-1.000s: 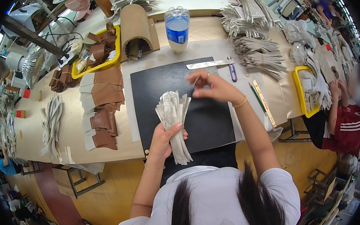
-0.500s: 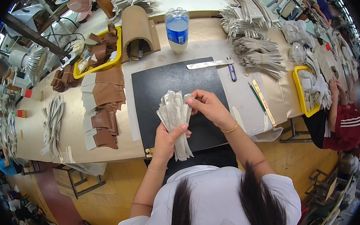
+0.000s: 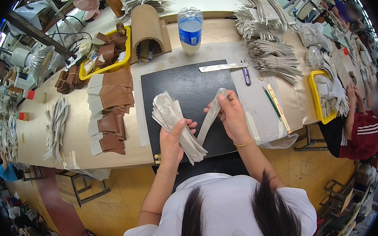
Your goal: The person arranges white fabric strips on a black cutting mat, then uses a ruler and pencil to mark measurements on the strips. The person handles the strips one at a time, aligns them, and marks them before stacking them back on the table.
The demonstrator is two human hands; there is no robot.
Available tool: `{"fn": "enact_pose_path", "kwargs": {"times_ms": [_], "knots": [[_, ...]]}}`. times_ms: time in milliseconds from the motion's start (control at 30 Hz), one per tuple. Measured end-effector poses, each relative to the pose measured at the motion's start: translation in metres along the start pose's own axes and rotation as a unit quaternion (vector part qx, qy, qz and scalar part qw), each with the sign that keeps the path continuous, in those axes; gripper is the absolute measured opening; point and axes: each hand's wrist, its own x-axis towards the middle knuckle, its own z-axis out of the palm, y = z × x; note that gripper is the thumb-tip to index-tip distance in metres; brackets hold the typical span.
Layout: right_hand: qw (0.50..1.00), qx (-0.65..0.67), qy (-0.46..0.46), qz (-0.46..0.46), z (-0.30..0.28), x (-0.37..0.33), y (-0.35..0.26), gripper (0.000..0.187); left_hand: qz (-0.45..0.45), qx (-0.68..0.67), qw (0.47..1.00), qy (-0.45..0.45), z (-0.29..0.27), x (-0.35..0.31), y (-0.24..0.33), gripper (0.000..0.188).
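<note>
In my left hand (image 3: 173,139) is a bundle of long pale grey strips (image 3: 168,108), fanned a little at the upper end, with the thumb across it. My right hand (image 3: 232,116) pinches the rounded end of a single grey strip (image 3: 210,116) between thumb and fingers. That strip slants down toward the lower end of the bundle, where its other end is partly hidden. Both hands are above a black cutting mat (image 3: 185,78). Past them on the mat's far edge lies a flat metal blade (image 3: 217,68), close to a purple-handled tool (image 3: 246,74).
Brown leather pieces (image 3: 114,95) lie left of the mat, near a yellow tray (image 3: 104,71). A plastic bottle (image 3: 190,32) stands beyond it. Bundled grey strips (image 3: 273,56) are stacked at right, above a pencil (image 3: 271,102) and a ruler (image 3: 279,110). A co-worker (image 3: 361,130) sits at right.
My right hand has drawn one strip's upper end away from the bundle to the right. My left hand has tilted the bundle, its top leaning left.
</note>
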Motion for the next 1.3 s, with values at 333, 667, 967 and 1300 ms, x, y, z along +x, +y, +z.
{"fn": "enact_pose_path", "kwargs": {"times_ms": [333,667,967,1300], "knots": [[0.992,-0.088,-0.051,0.075,0.003,-0.015,0.016,0.033,-0.019,-0.004,1.000,-0.007,0.007,-0.003,-0.004,0.027],[0.770,-0.615,-0.162,0.050,-0.036,0.076,-0.095,0.022,-0.054,0.022,0.998,-0.021,-0.004,0.007,0.006,0.030],[0.608,-0.741,-0.149,-0.243,-0.062,0.117,-0.052,0.012,-0.064,0.025,0.998,-0.003,-0.012,0.005,0.001,0.027],[0.574,-0.712,-0.097,-0.392,-0.067,0.122,-0.055,0.008,-0.067,0.034,0.997,-0.009,-0.007,0.006,0.001,0.028]]}}
